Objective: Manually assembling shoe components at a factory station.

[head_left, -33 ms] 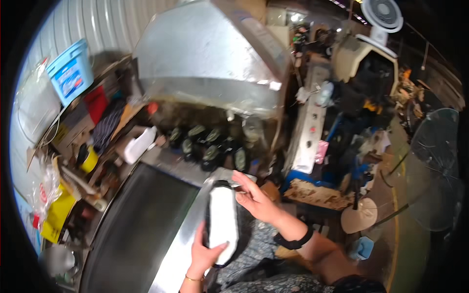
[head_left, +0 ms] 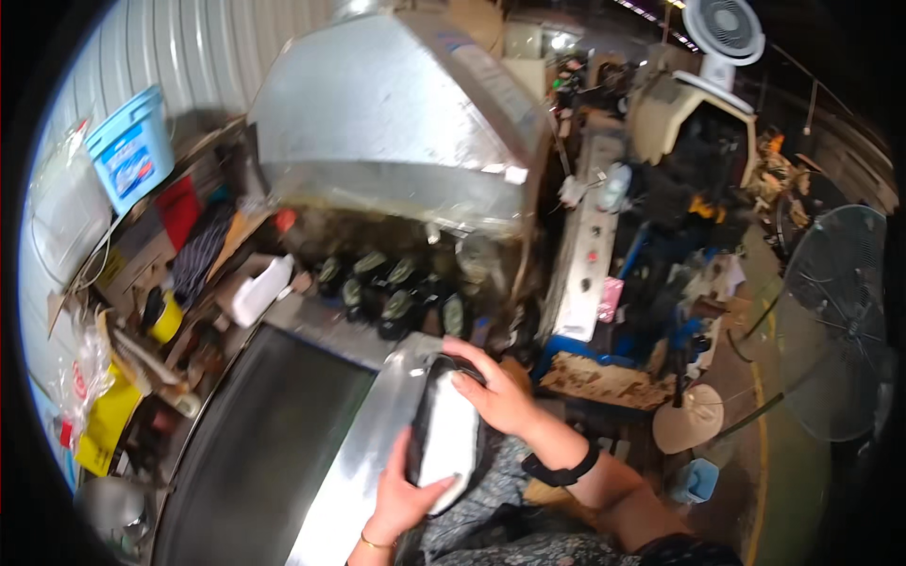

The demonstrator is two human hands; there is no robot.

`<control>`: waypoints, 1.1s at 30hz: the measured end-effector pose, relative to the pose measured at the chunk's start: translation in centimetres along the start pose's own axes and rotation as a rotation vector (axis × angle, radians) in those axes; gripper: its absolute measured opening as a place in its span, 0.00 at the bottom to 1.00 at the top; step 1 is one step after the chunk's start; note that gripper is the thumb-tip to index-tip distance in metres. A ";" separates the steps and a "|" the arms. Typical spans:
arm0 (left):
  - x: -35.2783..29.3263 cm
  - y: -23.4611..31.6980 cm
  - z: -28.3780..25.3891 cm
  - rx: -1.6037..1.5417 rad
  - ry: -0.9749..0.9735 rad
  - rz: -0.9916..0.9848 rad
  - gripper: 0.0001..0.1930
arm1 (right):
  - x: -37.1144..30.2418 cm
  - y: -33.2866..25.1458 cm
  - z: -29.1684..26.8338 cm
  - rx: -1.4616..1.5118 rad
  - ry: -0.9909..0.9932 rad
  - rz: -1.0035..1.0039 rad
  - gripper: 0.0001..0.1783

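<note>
Between my two hands is a black-rimmed white shoe sole, long and narrow, its white face up. My left hand grips the near end, with the thumb across the white face and the fingers along the left edge. At the far end my right hand is closed on it, thumb on top and fingers over the rim. The sole is held over the edge of a shiny metal ledge, in front of my patterned clothing. Its underside is hidden.
A dark conveyor belt runs at the left. Several dark shoes stand under a metal hood. Left of them lies a white plastic jug. At the right are a round stool, a blue bin and a large fan.
My right hand was spread beside the sole's far end and has closed on it. The sole has shifted right and leans more to the right. My left hand kept its grip.
</note>
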State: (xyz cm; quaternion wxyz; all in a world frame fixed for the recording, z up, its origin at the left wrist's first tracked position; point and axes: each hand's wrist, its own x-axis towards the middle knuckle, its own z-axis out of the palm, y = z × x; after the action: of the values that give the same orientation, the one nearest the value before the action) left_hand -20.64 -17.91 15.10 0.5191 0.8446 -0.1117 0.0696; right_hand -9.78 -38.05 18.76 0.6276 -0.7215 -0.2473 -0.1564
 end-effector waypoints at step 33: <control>6.0 -0.8 12.5 -0.039 -0.208 0.166 0.38 | -10.4 3.6 -6.3 -0.213 -0.088 0.263 0.20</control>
State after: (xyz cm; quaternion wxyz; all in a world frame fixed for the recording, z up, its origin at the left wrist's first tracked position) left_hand -14.66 -29.42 10.12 0.5133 0.8249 -0.2356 0.0220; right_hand -15.91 -46.22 11.21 0.5515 -0.8160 -0.1600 -0.0666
